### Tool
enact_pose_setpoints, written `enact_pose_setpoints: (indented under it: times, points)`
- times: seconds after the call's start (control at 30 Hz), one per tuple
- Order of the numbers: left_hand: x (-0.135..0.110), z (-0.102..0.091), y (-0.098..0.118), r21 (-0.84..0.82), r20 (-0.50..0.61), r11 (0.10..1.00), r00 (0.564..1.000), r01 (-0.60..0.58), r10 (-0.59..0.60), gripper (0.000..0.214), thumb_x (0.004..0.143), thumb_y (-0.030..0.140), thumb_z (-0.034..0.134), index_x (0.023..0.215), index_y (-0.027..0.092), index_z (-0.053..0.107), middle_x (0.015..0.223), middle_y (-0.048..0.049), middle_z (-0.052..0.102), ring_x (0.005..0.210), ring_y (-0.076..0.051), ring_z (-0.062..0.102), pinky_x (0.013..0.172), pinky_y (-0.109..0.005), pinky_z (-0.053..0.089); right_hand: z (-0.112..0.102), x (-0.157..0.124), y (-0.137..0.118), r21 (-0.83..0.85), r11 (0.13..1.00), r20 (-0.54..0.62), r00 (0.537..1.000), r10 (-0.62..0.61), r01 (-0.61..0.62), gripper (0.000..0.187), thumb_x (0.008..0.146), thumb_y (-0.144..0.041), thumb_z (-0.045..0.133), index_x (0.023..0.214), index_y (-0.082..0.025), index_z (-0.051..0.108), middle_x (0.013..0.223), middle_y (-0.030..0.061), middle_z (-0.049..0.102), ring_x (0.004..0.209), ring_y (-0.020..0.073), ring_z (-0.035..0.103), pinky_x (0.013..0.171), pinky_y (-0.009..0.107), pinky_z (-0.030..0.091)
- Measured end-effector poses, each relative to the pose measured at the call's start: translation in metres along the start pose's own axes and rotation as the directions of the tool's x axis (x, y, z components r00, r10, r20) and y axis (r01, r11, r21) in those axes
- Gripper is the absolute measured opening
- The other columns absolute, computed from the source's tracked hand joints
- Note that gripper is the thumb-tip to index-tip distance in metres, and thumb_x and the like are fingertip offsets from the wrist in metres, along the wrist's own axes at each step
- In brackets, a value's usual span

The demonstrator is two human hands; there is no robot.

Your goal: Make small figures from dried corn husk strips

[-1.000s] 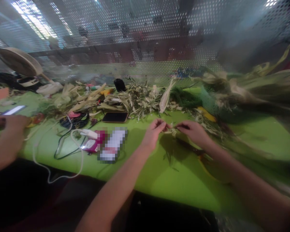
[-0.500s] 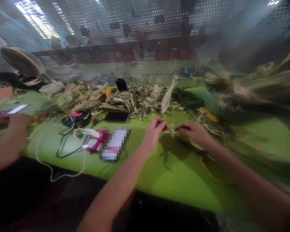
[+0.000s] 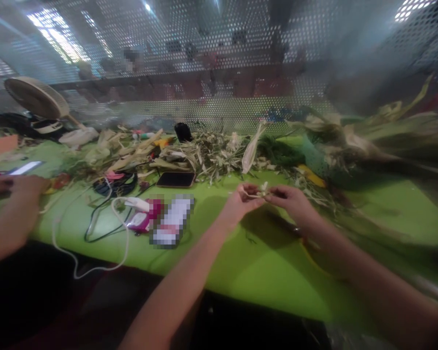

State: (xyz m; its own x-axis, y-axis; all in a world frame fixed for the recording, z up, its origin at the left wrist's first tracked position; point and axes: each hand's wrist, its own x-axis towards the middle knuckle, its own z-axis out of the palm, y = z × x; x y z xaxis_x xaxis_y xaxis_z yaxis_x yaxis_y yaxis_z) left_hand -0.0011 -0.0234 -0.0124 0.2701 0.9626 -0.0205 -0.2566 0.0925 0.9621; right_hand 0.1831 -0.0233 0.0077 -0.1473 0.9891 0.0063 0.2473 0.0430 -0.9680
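Husk piece (image 3: 264, 188): small, pale, held just clear of the green surface (image 3: 237, 274), between both hands. Long axis roughly level, running left-right from one hand to the other. Short petal-like tips stick up at the right end, against the right fingertips; one points nearly straight up. A thin strip trails left across the left fingers. Rest of it is behind the fingers, so can't tell its full shape.

Left hand (image 3: 245, 200): grip pinching the strip, thumb toward camera. Right hand (image 3: 287, 198): grip pinching the base of the tips, fingers pointing left. Hands nearly meet; their shadow falls on the surface below.

Yellow strip (image 3: 314, 257) curves under the right forearm. Long husk leaf (image 3: 253, 149) stands behind the hands, leaning on the husk pile (image 3: 215, 155), narrow end up and slightly right.

Left of the hands: dark-screen phone (image 3: 175, 179) lying crosswise, lit phone (image 3: 173, 221) angled away, magenta device (image 3: 146, 215) just beside it, white cable (image 3: 126, 248) looping to the surface edge. Co-worker's hand (image 3: 27, 187) far left, near another lit phone (image 3: 25, 168).
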Motion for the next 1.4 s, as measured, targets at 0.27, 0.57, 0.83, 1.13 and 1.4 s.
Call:
enact_pose_setpoints:
  times: [0.27,0.57,0.83,1.13,1.4]
  points:
    - [0.000,0.004,-0.007,0.142,-0.033,0.987,0.996,-0.081,0.087,0.028,0.075,0.031,0.075,0.096,0.015,0.064,0.098,-0.0072,0.069,0.089,-0.016,0.062,0.093,-0.038,0.046,0.000,-0.005,-0.006,0.016,0.999,-0.073,0.997,-0.040,0.041,0.033,0.072,-0.046,0.074,0.088,-0.018,0.071,0.079,0.0031,0.068,0.075,0.0176,0.060,0.071,0.031,0.046]
    - [-0.003,0.006,-0.004,0.218,-0.014,0.975,0.999,-0.042,0.046,0.024,0.076,0.032,0.074,0.092,0.016,0.067,0.092,-0.0062,0.068,0.085,-0.016,0.061,0.089,-0.036,0.046,0.001,-0.007,-0.009,0.101,0.995,-0.092,0.995,0.026,-0.016,0.023,0.070,-0.040,0.074,0.076,-0.018,0.069,0.076,0.0028,0.067,0.071,0.0160,0.057,0.070,0.029,0.045]
    - [-0.001,0.002,-0.009,-0.116,0.042,0.977,0.984,0.177,-0.173,0.024,0.073,0.028,0.076,0.091,0.015,0.066,0.082,-0.0037,0.067,0.072,-0.012,0.062,0.081,-0.033,0.048,0.001,-0.004,-0.006,0.116,0.993,-0.025,1.000,0.012,-0.009,0.024,0.069,-0.041,0.073,0.079,-0.019,0.068,0.077,0.0015,0.066,0.072,0.0158,0.058,0.072,0.030,0.046]
    - [-0.004,0.007,-0.009,-0.007,0.022,0.995,0.995,0.101,-0.101,0.032,0.073,0.038,0.077,0.092,0.014,0.066,0.083,-0.0035,0.066,0.074,-0.012,0.060,0.078,-0.030,0.047,0.000,-0.005,-0.002,-0.053,0.995,-0.040,0.995,-0.092,0.090,0.023,0.074,-0.041,0.071,0.074,-0.019,0.065,0.069,-0.0004,0.061,0.068,0.0152,0.054,0.068,0.029,0.044]
    - [0.001,0.007,-0.006,-0.149,-0.015,0.983,0.993,0.112,-0.115,0.027,0.072,0.033,0.077,0.090,0.015,0.066,0.077,-0.0002,0.064,0.067,-0.009,0.059,0.070,-0.025,0.046,-0.010,0.002,-0.005,-0.254,0.958,-0.032,0.989,-0.148,0.135,0.029,0.083,-0.045,0.063,0.095,-0.019,0.069,0.079,0.0034,0.066,0.068,0.0167,0.056,0.062,0.029,0.044]
